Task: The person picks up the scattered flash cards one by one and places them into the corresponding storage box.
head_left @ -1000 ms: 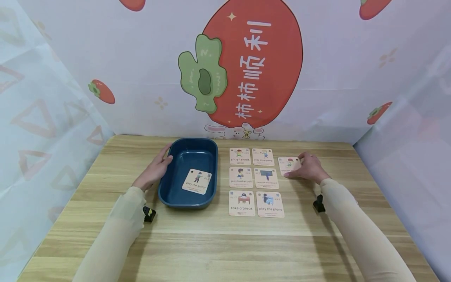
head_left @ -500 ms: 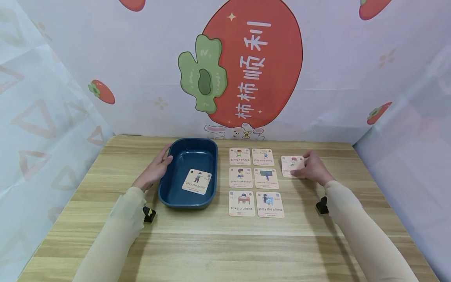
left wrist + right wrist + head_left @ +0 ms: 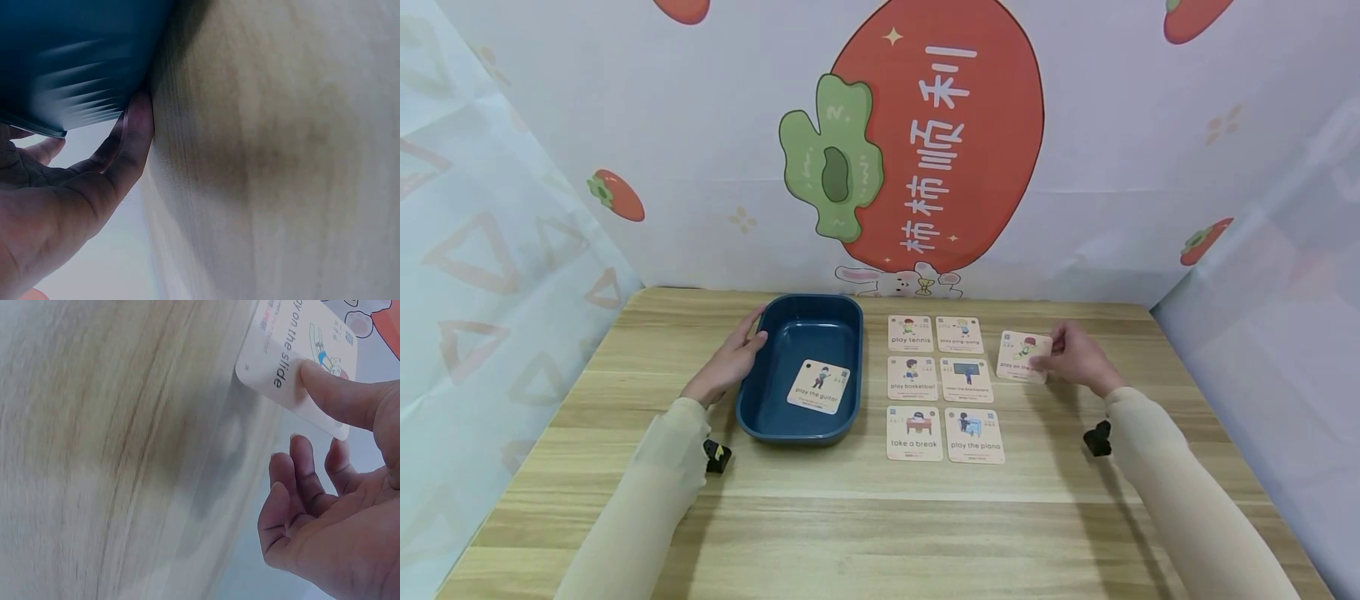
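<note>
My right hand (image 3: 1078,358) pinches a square picture card (image 3: 1021,354) reading "play on the slide". In the right wrist view the thumb presses the printed face of that card (image 3: 300,353), with one fingertip at its edge; other fingers curl below it. The card is tilted off the table there. At the left, my left hand (image 3: 730,360) holds the side of a deep blue plastic tray (image 3: 801,437). Its thumb lies at the rim and fingers touch the outer wall, as the left wrist view shows. Inside the tray lies a "play the guitar" card (image 3: 820,386).
Several more picture cards lie in two columns between tray and right hand, among them "play tennis" (image 3: 910,333), "clean the blackboard" (image 3: 967,381) and "play the piano" (image 3: 974,436). The wooden table (image 3: 865,542) meets a printed backdrop (image 3: 700,167) behind.
The right hand has drawn back slightly to the right with the "play on the slide" card, whose print shows more fully. The left hand and tray have stayed put.
</note>
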